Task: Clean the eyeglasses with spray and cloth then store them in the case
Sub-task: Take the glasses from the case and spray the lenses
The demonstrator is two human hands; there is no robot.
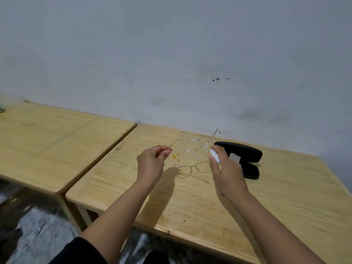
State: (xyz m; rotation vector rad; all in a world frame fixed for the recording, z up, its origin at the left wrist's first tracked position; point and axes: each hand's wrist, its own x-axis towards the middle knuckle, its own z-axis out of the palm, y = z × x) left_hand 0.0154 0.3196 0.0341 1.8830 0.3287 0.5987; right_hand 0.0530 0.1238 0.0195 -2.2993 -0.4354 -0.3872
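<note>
Left hand (pixel 152 161): fingers pinched shut on the left end of the eyeglasses (pixel 187 153), holding the clear frame up off the table (pixel 190 197), above its own shadow. Right hand (pixel 226 168): wrapped closed around a small white spray bottle (pixel 215 157), nozzle end aimed toward ten o'clock at the nearer lens, just beside the frame's right end.

Frame's long axis: roughly nine to three o'clock across the view, lenses tipped toward the camera, one temple arm sticking up toward one o'clock. Orange-yellow specks visible on both lenses, thicker on the left one.

At three o'clock from the right hand, well within reach: black case (pixel 243 155), seemingly lying open on the table, with a pale folded cloth (pixel 234 156) resting in it, partly hidden behind the hand.

Progress, judged from this: early. Glasses picked up, spray in position, lenses not yet clean; whether any mist has landed cannot be told. Left to do: spraying, wiping with the cloth, folding the temples, laying the glasses in the case, closing it.
</note>
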